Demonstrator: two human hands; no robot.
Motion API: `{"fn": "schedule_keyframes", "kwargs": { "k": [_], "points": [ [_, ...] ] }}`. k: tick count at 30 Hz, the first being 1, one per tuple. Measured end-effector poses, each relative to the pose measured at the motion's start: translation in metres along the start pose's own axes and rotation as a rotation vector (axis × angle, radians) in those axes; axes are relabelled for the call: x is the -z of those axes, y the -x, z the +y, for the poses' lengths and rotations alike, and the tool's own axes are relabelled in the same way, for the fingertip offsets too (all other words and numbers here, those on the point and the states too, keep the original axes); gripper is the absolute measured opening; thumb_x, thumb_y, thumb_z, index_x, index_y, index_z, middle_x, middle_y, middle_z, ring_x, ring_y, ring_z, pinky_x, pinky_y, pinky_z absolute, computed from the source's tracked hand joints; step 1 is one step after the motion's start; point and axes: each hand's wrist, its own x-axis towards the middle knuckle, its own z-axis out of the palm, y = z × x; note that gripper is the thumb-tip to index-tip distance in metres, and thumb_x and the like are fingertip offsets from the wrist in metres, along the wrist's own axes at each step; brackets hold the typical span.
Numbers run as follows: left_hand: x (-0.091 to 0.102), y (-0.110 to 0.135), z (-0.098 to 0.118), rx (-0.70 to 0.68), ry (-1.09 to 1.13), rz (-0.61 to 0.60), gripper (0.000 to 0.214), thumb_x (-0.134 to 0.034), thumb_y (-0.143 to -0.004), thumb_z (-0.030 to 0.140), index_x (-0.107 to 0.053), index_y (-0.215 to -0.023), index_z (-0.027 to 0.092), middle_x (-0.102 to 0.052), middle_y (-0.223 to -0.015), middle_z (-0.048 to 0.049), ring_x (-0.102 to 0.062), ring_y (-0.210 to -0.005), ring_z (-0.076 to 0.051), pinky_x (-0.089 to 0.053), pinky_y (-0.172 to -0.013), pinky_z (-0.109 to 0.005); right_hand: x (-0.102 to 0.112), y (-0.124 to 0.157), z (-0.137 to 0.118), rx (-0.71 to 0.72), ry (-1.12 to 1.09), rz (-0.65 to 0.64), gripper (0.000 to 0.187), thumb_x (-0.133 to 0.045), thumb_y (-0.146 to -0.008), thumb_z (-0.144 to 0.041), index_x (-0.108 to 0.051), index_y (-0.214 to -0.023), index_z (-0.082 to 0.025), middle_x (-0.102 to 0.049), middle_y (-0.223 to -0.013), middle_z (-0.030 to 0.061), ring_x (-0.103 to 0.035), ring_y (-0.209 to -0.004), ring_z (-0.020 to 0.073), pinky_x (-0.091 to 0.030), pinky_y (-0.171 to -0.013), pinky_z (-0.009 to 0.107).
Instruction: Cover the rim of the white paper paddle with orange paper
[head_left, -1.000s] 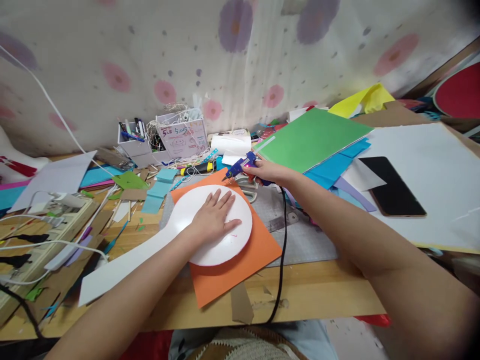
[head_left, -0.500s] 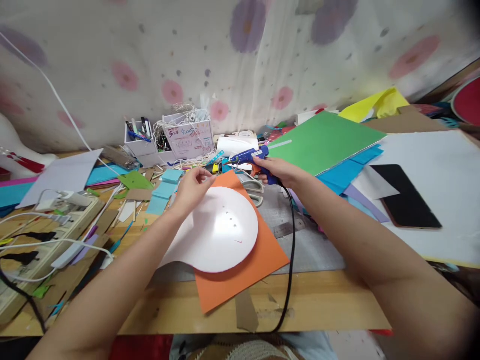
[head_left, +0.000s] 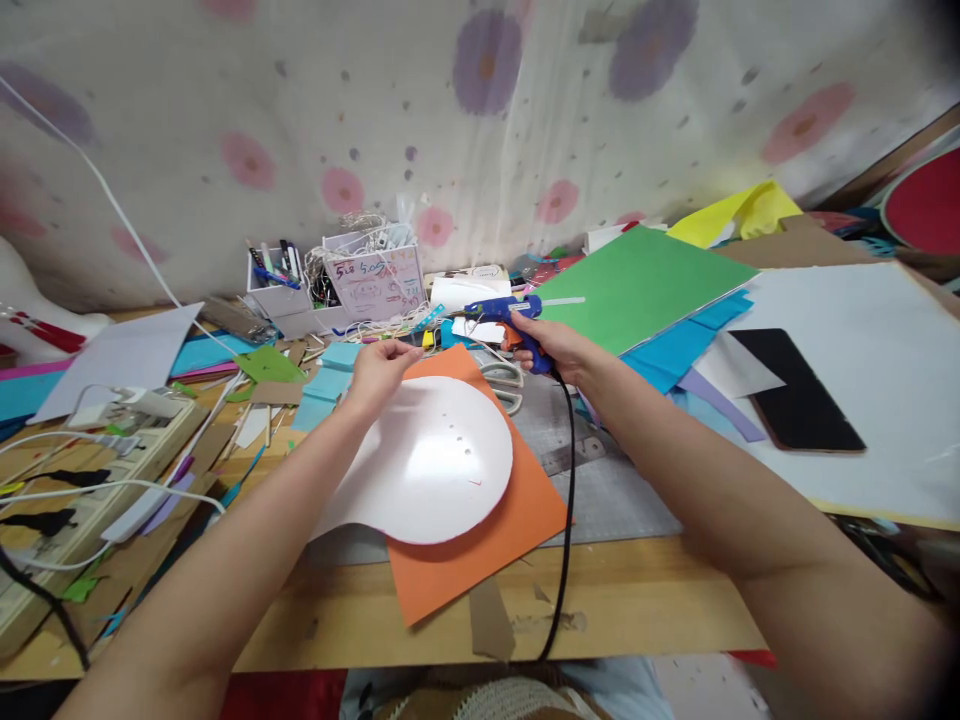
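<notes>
The right hand (head_left: 551,350) is wrapped around the blue glue gun (head_left: 499,308), above the bench (head_left: 637,600); the left hand (head_left: 380,372), fingers curled, is at the white board (head_left: 442,480), and whether its tips pinch anything I cannot tell. The board lies over an orange sheet (head_left: 525,510). The box (head_left: 381,285) reads "5.05"; its smaller writing is unclear

Bare hands (head_left: 381,375), bare forearms (head_left: 255,540).
Brown top (head_left: 411,708) with cream ribbed trim (head_left: 514,698); pale blue cloth (head_left: 624,684) either side, dark marks at left.
</notes>
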Motion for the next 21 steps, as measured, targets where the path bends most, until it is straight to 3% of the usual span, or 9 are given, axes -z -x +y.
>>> {"fn": "schedule_keyframes", "kwargs": {
  "k": [6, 9, 11, 13, 14, 15, 17, 19, 21],
  "points": [
    [0.091, -0.004, -0.029, -0.028, -0.92, -0.044, 0.027, -0.058, -0.071, 0.044, -0.059, -0.062, 0.018, -0.053, -0.054, -0.0015, -0.051, -0.057, -0.018, -0.03, -0.053, -0.027, 0.015, 0.003, 0.003, 0.052, 0.402, 0.137, 0.031, -0.053, -0.083, -0.044, -0.049, -0.071, -0.016, -0.061, -0.071, 0.0026, -0.039, -0.044, 0.0033, -0.037, -0.04, 0.016],
    [0.137, -0.008, -0.042, 0.041, -1.184, -0.169, 0.039, -0.058, -0.068, 0.055, -0.055, -0.056, 0.018, -0.052, -0.05, -0.0022, -0.053, -0.055, -0.02, -0.032, -0.053, -0.028, 0.018, 0.002, 0.005, 0.072, 0.636, 0.067, 0.031, -0.054, -0.081, -0.047, -0.051, -0.077, -0.017, -0.062, -0.074, 0.0027, -0.042, -0.046, 0.0042, -0.037, -0.041, 0.017],
    [0.152, -0.008, -0.042, 0.041, -1.208, -0.263, 0.028, -0.064, -0.064, 0.045, -0.06, -0.069, 0.018, -0.059, -0.061, -0.0022, -0.056, -0.062, -0.02, -0.036, -0.057, -0.027, 0.014, 0.0, 0.004, 0.085, 0.767, 0.009, 0.033, -0.054, -0.08, -0.049, -0.053, -0.077, -0.016, -0.062, -0.072, 0.0026, -0.044, -0.046, 0.0048, -0.037, -0.042, 0.017],
    [0.151, -0.003, -0.033, 0.048, -1.191, -0.272, 0.03, -0.065, -0.065, 0.04, -0.063, -0.088, 0.021, -0.064, -0.075, -0.002, -0.059, -0.068, -0.021, -0.039, -0.061, -0.028, 0.008, -0.004, 0.003, 0.078, 0.854, -0.019, 0.035, -0.053, -0.08, -0.051, -0.054, -0.074, -0.016, -0.06, -0.068, 0.0026, -0.045, -0.047, 0.0058, -0.038, -0.043, 0.018],
    [0.145, 0.001, -0.026, 0.093, -1.243, -0.2, 0.031, -0.058, -0.07, 0.047, -0.064, -0.085, 0.021, -0.064, -0.071, -0.0031, -0.059, -0.066, -0.022, -0.04, -0.061, -0.03, 0.005, -0.007, 0.002, 0.067, 0.877, -0.024, 0.036, -0.052, -0.08, -0.051, -0.055, -0.073, -0.016, -0.059, -0.066, 0.0025, -0.045, -0.047, 0.0062, -0.038, -0.043, 0.019],
    [0.135, 0.005, -0.018, 0.039, -1.302, -0.154, 0.041, -0.047, -0.076, 0.055, -0.065, -0.078, 0.019, -0.062, -0.068, -0.0055, -0.059, -0.067, -0.024, -0.041, -0.062, -0.032, 0.001, -0.01, 0.002, 0.054, 0.891, -0.024, 0.037, -0.052, -0.081, -0.052, -0.054, -0.073, -0.016, -0.058, -0.064, 0.0023, -0.046, -0.047, 0.0065, -0.038, -0.043, 0.019],
    [0.108, 0.017, -0.003, -0.069, -1.297, -0.082, 0.046, -0.035, -0.083, 0.054, -0.065, -0.082, 0.019, -0.063, -0.068, -0.0069, -0.06, -0.071, -0.025, -0.043, -0.064, -0.035, -0.003, -0.017, 0.002, 0.025, 0.902, -0.021, 0.037, -0.051, -0.081, -0.052, -0.053, -0.074, -0.016, -0.057, -0.062, 0.0021, -0.045, -0.045, 0.0067, -0.036, -0.042, 0.019],
    [0.079, 0.029, 0.004, -0.208, -1.129, -0.127, 0.038, -0.041, -0.084, 0.045, -0.06, -0.108, 0.023, -0.066, -0.083, -0.0053, -0.061, -0.082, -0.024, -0.046, -0.073, -0.035, -0.004, -0.024, 0.004, 0.016, 0.901, -0.023, 0.037, -0.051, -0.08, -0.053, -0.053, -0.074, -0.017, -0.059, -0.064, 0.0027, -0.045, -0.044, 0.0062, -0.036, -0.041, 0.019],
    [0.052, 0.04, 0.003, -0.368, -0.975, -0.275, 0.04, -0.043, -0.084, 0.044, -0.056, -0.115, 0.021, -0.062, -0.11, -0.0068, -0.056, -0.102, -0.023, -0.044, -0.086, -0.035, -0.003, -0.031, 0.006, 0.014, 0.906, -0.031, 0.039, -0.05, -0.08, -0.054, -0.052, -0.072, -0.016, -0.06, -0.068, 0.0037, -0.045, -0.044, 0.0058, -0.036, -0.041, 0.019]
  ]
}}
